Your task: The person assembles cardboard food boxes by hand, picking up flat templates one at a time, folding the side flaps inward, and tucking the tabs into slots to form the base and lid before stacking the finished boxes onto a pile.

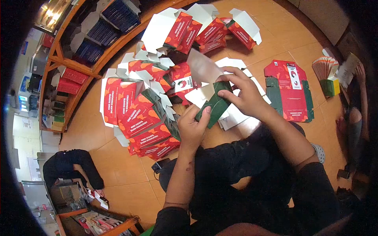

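Note:
Both my hands hold one flat carton blank (214, 104) with a dark green panel and white flaps, raised above my lap. My left hand (193, 128) grips its lower green end, thumb on top. My right hand (244, 92) pinches the upper part, fingers pressing along a fold. A white flap (201, 67) of the blank sticks up, blurred. Right under my hands lies a small heap of white flat blanks (236, 116) on the orange floor.
A leaning row of folded red boxes (138, 118) stands to the left, more red boxes (204, 29) lie farther off. A flat stack of red-green blanks (289, 92) lies at right. Wooden shelves (78, 67) run along the left. One person (73, 167) sits at lower left, another (354, 118) at right.

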### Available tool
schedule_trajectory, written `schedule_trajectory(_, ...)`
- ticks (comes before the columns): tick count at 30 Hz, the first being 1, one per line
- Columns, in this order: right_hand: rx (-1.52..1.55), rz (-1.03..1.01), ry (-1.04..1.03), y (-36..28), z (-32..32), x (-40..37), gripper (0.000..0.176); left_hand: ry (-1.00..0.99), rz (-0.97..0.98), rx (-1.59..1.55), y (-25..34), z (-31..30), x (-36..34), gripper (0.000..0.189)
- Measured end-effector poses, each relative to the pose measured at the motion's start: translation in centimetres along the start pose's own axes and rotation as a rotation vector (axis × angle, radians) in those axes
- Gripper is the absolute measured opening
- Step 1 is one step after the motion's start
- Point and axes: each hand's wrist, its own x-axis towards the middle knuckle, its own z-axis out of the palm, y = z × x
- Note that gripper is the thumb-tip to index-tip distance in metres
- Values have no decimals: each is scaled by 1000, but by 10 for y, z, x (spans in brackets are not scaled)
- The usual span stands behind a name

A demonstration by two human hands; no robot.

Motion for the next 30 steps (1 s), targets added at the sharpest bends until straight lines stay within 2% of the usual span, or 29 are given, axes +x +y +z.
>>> schedule_trajectory(6, 89, -18, -57, 0, -2, 1, 27, -40, 21, 16, -1, -4, 0, 16)
schedule_trajectory(8, 4, -4, 47, 0, 1, -2, 25, -76, 24, 44, -1, -3, -1, 16)
schedule_trajectory(11, 52, 6, 106, -1, 5, -3, 24, -102, 4, 67, 2, -2, -2, 15)
schedule_trajectory(15, 77, -1, -36, 0, 5, -3, 22, -36, 33, 17, 3, -2, -4, 14)
schedule_trajectory(17, 115, -73, -73, 6, 7, -4, 19, -20, 59, 24, 3, -2, -3, 13)
schedule_trajectory(19, 94, -63, -117, 3, 6, -5, 18, -15, 105, 48, 6, -1, -2, 13)
schedule_trajectory(21, -165, -227, -124, 5, 9, -5, 16, -7, 113, 62, 4, 0, -4, 13)
schedule_trajectory(23, -170, -249, -111, 8, 11, -5, 20, 1, 124, 76, 1, 1, -5, 13)
schedule_trajectory(25, 46, 34, -28, -1, 12, -6, 27, -35, 80, 183, -1, 2, -7, 19)
schedule_trajectory(26, 107, 288, -46, -8, 7, -4, 29, -30, 84, 188, 0, 7, -6, 19)
schedule_trajectory(28, 77, 348, 81, 15, 9, -3, 26, -138, 243, -47, 3, 21, -4, 24)
schedule_trajectory(29, 86, 392, 123, 25, 5, 0, 24, -133, 245, -45, 5, 21, -4, 24)
schedule_trajectory(30, 135, 371, 150, 36, 2, 2, 20, -29, 173, -12, 7, 22, -5, 25)
